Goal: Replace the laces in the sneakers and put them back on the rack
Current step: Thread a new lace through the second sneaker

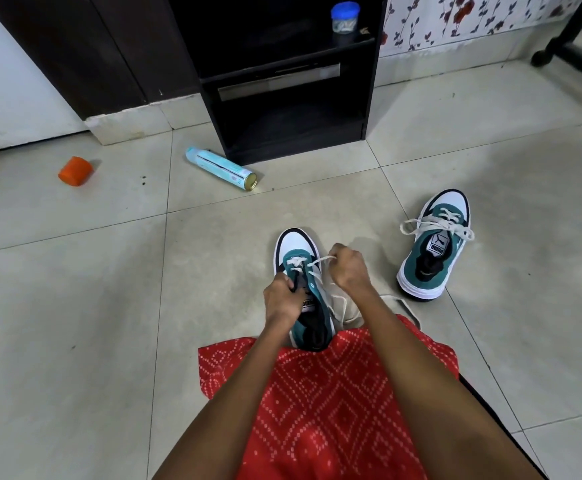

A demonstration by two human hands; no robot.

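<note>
A teal and white sneaker (pixel 296 244) stands on the floor right in front of me, toe pointing away. My left hand (pixel 280 297) grips its tongue and the left side of the upper. My right hand (pixel 348 268) pinches a white lace (pixel 317 262) that runs out of the front eyelets and pulls it to the right. The lace's loose length lies beside the shoe under my right wrist. The second sneaker (pixel 436 244) stands to the right, fully laced, its lace ends spread loose. The black shoe rack (pixel 282 77) stands at the back.
A pale blue spray can (pixel 220 169) lies on the tiles by the rack's left foot. An orange cap (pixel 75 171) lies far left. A blue-lidded jar (pixel 345 17) sits on a rack shelf. A black furniture leg (pixel 566 46) crosses the back right. Red patterned cloth (pixel 324 393) covers my lap.
</note>
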